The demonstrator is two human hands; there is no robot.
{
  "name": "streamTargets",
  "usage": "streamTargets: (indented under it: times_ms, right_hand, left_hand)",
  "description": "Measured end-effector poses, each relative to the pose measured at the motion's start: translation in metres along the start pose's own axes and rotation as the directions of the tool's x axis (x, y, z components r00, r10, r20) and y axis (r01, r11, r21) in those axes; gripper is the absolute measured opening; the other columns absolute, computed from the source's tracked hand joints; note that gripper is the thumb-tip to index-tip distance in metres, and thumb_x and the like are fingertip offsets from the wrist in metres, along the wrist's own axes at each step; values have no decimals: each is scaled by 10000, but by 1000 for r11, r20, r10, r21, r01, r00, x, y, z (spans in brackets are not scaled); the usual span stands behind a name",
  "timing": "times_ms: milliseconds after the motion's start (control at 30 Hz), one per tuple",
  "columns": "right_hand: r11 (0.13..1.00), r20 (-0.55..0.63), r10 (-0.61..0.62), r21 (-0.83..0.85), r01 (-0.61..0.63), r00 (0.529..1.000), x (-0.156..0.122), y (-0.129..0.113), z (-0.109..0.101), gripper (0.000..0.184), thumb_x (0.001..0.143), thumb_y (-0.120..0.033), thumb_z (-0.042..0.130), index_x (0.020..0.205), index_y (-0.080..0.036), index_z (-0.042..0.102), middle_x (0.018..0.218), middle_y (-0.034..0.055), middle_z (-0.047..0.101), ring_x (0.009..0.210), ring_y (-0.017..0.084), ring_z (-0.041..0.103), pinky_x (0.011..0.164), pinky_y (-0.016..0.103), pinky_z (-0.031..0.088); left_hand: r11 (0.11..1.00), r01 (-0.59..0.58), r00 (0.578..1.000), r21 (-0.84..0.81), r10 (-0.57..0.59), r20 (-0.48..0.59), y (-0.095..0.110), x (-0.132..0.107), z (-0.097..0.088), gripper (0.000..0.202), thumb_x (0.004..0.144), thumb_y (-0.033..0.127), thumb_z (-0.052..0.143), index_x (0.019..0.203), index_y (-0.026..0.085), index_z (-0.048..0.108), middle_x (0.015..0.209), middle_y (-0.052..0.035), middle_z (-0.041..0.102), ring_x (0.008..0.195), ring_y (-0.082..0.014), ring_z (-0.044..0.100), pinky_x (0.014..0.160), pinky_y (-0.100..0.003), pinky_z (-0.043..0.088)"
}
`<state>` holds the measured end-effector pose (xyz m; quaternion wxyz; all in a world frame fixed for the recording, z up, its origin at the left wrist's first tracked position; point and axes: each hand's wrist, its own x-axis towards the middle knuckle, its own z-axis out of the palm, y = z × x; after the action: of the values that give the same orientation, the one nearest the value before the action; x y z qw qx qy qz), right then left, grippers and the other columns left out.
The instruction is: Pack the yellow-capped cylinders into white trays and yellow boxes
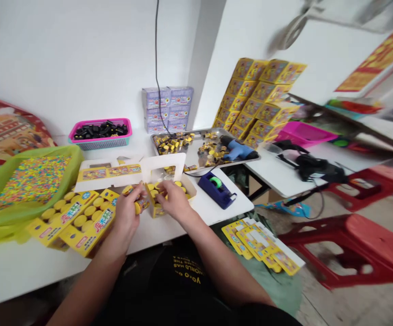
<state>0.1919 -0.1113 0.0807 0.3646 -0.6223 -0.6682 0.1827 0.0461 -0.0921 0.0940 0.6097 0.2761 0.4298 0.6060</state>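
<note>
Yellow-capped small cylinders [142, 206] are grasped in the left hand [127, 210] beside an open yellow cardboard box [157, 212] on the white worktop [158, 232], the right hand [175, 198] being held at the box's opening, its grip indiscernible.

Single head-worn view, wide, facing forward and down past the wearer's forearms [213, 246]. Both hands [175, 199] close to lens, around mid-frame; worktop [11, 269] spreads beneath them, white wall [67, 54] beyond, red stool [376, 240] at lower right.

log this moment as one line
left grip: holding yellow tubes; right grip: at open box; left side: two packed boxes; right side: blue tape dispenser
</note>
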Motion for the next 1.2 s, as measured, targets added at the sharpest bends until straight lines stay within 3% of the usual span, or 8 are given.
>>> streamTargets:
  times_ms: [133,267,433,533,700,867,1067,1200]
  right_hand:
    - [930,21,-361,86,358,932,-19,-18,-7,420,791,-203,713,1205,-228,645,1075,58,683,950,201,659,879,328,522]
    - [904,21,-426,48,425,905,-26,-21,-6,319,824,-212,686,1143,-223,684,1081,82,686,1005,222,642,890,342,517]
    - [945,-129,-242,195,264,962,-15,8,-13,210,769,-330,765,954,-235,733,861,22,639,803,195,614,758,324,508]
    - [981,-191,-100,144,128,977,-6,25,-15,168,736,-295,769,883,-219,744,818,19,607,735,185,585,708,324,488]
    - [998,-57,19,-55,-22,998,1,31,-11,221,726,-214,720,947,-198,711,857,29,669,791,195,618,744,310,478]
    - [957,129,194,-244,-158,973,6,18,-10,232,754,-247,752,972,-188,700,909,59,723,828,219,649,709,294,458]
    - [952,147,234,-235,-195,961,9,8,-8,390,717,-263,835,1076,-203,696,962,54,736,877,220,669,755,296,482]
    - [982,-30,172,-72,-173,985,1,9,-12,297,753,-263,811,1020,-198,697,952,39,699,815,174,645,758,290,499]
  left_hand:
    - [996,-63,998,-60,63,-2,2,-7,11,508,458,467,982,704,157,664,649,26,669,581,-93,609,557,-198,484]
    - [996,-71,996,-47,73,44,0,-16,18,528,460,496,977,665,150,636,624,38,639,575,-80,587,579,-195,489]
    - [997,-73,993,27,70,90,0,-18,14,501,511,498,952,742,154,669,675,-3,678,546,-100,594,458,-192,379]
    - [994,-84,994,69,78,79,2,-16,6,481,534,495,936,721,160,645,602,3,640,490,-98,570,418,-195,307]
    - [992,-77,989,100,64,132,-1,-12,-4,423,563,427,913,714,170,613,442,85,456,336,-49,367,373,-206,169]
    - [992,-36,990,119,19,140,-1,-12,-7,473,636,547,851,755,177,581,519,65,507,353,-61,405,366,-206,203]
    - [995,-43,983,91,26,181,2,-16,-8,529,727,674,695,874,175,598,573,37,551,383,-89,444,369,-217,262]
    - [977,-136,959,167,87,270,-3,-21,-7,415,831,585,656,944,198,561,606,41,565,425,-91,472,389,-203,296]
